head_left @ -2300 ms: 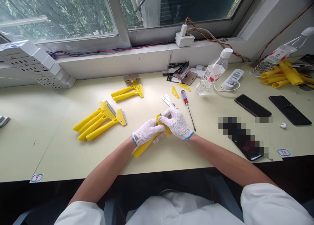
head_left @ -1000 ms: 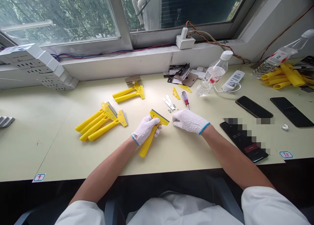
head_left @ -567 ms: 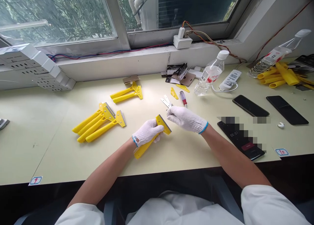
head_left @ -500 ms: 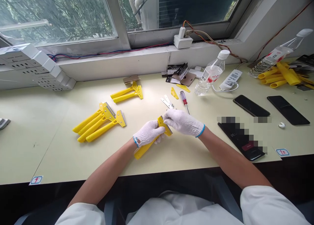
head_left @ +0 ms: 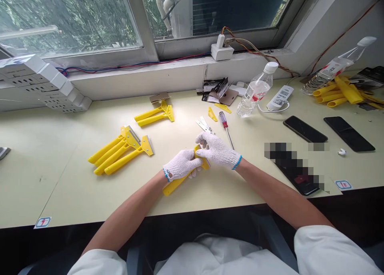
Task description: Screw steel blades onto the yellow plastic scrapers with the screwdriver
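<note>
My left hand [head_left: 181,164], in a white knit glove, is closed round the neck of a yellow scraper [head_left: 174,186], whose handle slants down toward the table's front edge. My gloved right hand [head_left: 217,149] is curled over the scraper's head, thumb against it; whatever its fingertips hold is hidden. Just beyond lie loose metal blades [head_left: 203,124] with small screws, a screwdriver [head_left: 224,121] with a clear and red handle, and yellow blade cover plates [head_left: 212,114]. Several yellow scrapers with blades [head_left: 121,157] lie together on the left; two more scrapers [head_left: 154,117] lie farther back.
Black and brown card packaging [head_left: 220,92], a water bottle [head_left: 255,89] and a power strip [head_left: 280,98] stand along the back. Phones [head_left: 305,129] and an earbud [head_left: 341,152] lie on the right, near a pile of yellow handles [head_left: 336,95]. White boxes [head_left: 51,83] are stacked at left.
My right hand has shifted slightly left and now covers more of the scraper's head, its fingers more curled. My left hand keeps its hold.
</note>
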{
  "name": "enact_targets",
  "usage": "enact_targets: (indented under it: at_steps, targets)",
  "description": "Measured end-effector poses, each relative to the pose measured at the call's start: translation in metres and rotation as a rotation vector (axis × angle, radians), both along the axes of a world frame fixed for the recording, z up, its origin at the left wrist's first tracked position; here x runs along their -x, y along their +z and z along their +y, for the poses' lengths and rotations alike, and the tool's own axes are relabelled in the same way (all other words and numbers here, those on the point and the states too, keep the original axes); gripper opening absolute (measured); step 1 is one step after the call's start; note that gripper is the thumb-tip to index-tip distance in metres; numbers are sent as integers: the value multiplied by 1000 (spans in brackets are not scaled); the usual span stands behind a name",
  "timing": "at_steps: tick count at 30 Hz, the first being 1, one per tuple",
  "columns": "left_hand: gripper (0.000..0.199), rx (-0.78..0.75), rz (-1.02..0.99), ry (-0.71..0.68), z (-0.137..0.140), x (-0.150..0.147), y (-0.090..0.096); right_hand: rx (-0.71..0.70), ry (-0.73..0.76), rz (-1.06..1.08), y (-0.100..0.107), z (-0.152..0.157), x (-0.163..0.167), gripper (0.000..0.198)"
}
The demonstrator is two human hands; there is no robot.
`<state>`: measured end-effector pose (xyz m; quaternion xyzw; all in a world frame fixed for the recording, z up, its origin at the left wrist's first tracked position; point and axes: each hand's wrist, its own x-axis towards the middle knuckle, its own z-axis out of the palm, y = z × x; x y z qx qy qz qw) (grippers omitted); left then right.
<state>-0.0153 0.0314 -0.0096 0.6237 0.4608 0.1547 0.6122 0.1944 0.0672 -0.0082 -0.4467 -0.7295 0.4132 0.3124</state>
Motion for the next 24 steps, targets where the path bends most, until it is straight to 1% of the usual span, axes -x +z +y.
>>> enact_targets:
  at_steps: [2, 4, 9, 12, 13, 14, 15, 17, 18, 20, 24]
  targets:
    - [16, 8, 5, -2, 0, 0, 2, 93, 50, 47, 0, 0, 0, 27]
    - [15, 14, 4, -6, 0, -1, 3, 139, 101, 69, 1, -1, -1, 23]
    - [15, 26, 27, -55, 0, 0, 8, 143, 190, 0, 4, -1, -4, 17]
    - [17, 18, 45, -129, 1, 7, 14, 139, 176, -38, 3, 1, -6, 18]
    - [17, -25, 73, -149, 1, 10, 16, 124, 149, -52, 2, 2, -6, 19]
    - [18, -100, 120, -156, 2, 13, 18, 111, 114, -63, 1, 4, -7, 19]
    - [21, -211, 186, -147, 2, 16, 19, 108, 75, -68, 0, 6, -7, 18]
    - [40, -454, 329, -83, 2, 20, 18, 145, 3, -59, 0, 10, -9, 19]
    - [49, -538, 383, -49, 1, 20, 17, 178, -26, -54, 0, 12, -10, 19]
    - [54, -621, 455, -14, -1, 17, 15, 239, -59, -47, 1, 15, -12, 21]
    - [53, -665, 555, -38, -7, 5, 14, 305, -54, -31, 1, 17, -15, 20]
